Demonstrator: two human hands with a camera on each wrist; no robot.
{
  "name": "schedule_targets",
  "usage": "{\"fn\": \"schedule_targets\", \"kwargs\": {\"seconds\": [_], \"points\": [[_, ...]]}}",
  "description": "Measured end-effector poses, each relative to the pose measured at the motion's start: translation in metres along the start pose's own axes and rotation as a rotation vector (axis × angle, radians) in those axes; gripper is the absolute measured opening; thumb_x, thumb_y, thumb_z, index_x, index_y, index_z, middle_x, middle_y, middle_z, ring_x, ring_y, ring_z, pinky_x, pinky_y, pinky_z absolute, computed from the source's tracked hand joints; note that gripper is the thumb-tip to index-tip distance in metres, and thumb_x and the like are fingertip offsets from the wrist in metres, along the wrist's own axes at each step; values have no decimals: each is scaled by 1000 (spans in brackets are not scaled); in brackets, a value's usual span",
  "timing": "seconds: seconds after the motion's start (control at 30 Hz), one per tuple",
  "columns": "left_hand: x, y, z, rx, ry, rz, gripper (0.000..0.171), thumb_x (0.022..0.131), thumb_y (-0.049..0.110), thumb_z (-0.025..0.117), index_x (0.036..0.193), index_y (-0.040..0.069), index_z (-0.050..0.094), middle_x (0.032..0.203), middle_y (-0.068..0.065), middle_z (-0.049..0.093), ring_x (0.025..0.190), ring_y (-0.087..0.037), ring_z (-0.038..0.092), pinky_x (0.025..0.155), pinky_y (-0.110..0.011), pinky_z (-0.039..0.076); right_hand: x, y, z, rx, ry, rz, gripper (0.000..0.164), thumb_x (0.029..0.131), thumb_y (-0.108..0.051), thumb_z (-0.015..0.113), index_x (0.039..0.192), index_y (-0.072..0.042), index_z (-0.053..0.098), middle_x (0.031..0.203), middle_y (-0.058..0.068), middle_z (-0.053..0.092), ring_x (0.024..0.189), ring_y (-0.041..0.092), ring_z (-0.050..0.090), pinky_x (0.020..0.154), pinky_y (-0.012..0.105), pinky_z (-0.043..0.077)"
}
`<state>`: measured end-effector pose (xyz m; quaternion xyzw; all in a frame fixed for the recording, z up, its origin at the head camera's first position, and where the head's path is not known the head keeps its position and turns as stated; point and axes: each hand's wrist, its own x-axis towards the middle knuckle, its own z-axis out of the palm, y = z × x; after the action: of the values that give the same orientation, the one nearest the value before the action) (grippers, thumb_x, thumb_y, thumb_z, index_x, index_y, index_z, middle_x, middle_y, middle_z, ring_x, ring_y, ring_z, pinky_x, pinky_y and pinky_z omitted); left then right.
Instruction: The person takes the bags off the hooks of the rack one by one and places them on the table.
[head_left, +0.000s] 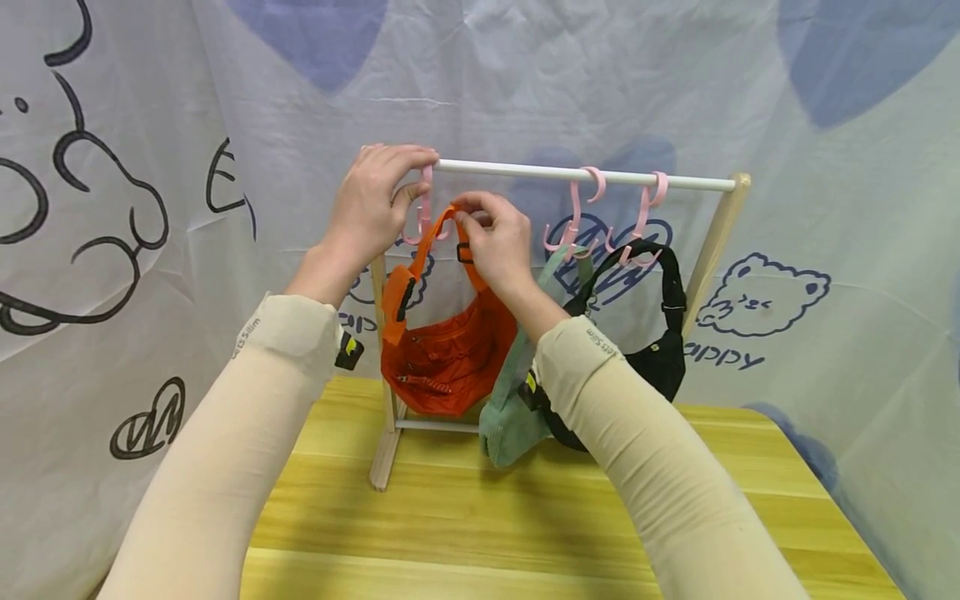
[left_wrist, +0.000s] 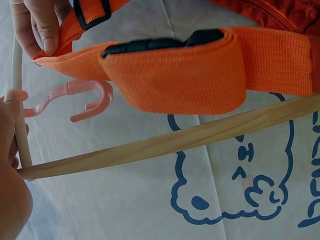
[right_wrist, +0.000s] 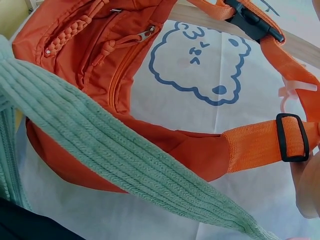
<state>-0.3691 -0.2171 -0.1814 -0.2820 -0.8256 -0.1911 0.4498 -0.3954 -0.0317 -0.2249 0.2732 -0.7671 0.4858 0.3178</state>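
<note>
An orange shoulder bag point(head_left: 457, 354) hangs from my right hand point(head_left: 498, 237), which pinches the top of its strap point(left_wrist: 175, 85) between thumb and fingers. The strap carries a black slider point(right_wrist: 292, 137) and a black buckle point(right_wrist: 252, 22). My left hand point(head_left: 375, 196) is at the left end of the white rail point(head_left: 510, 170), fingers over the rail and thumb against the stem of a pink hook point(head_left: 426, 196). In the left wrist view, the hook's lower prongs point(left_wrist: 102, 102) show close beside the orange strap. The bag's zipped front faces me.
Farther right along the rail, two more pink hooks point(head_left: 575, 208) hold a green corduroy bag point(head_left: 517, 429) and a black bag point(head_left: 666, 362). The green strap point(right_wrist: 125, 142) crosses in front of the orange bag. The wooden-legged rack point(head_left: 716, 250) stands on a wooden table point(head_left: 420, 533) before a printed cloth.
</note>
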Motion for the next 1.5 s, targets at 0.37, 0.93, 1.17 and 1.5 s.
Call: {"fn": "schedule_targets", "kwargs": {"seconds": [0.37, 0.93, 1.17, 1.5], "points": [[-1, 0, 0, 5, -1, 2, 32, 103, 12, 64, 135, 9, 68, 139, -9, 67, 133, -29, 58, 126, -43, 27, -1, -2, -1, 2, 2, -4, 16, 100, -12, 71, 114, -10, 78, 115, 5, 75, 98, 20, 73, 85, 29, 60], [-2, 1, -1, -11, -1, -5, 33, 103, 16, 64, 135, 10, 69, 140, -8, 66, 133, -28, 57, 126, -43, 26, -3, -4, 0, 33, 3, -29, 15, 99, -12, 73, 112, -10, 79, 114, 5, 75, 97, 21, 74, 86, 28, 60], [-1, 1, -1, -13, -1, -3, 33, 103, 16, 64, 135, 10, 69, 140, -8, 66, 133, -28, 58, 126, -41, 27, -4, -4, 1, 46, -1, -47, 15, 99, -13, 73, 113, -10, 79, 113, 4, 75, 97, 19, 74, 85, 25, 59], [-2, 1, -1, -12, 1, -9, 33, 103, 16, 64, 135, 9, 69, 140, -9, 66, 134, -28, 57, 126, -41, 26, -6, -5, 1, 51, 2, -98, 15, 99, -13, 72, 113, -9, 79, 112, 6, 75, 98, 21, 73, 87, 26, 59]]}}
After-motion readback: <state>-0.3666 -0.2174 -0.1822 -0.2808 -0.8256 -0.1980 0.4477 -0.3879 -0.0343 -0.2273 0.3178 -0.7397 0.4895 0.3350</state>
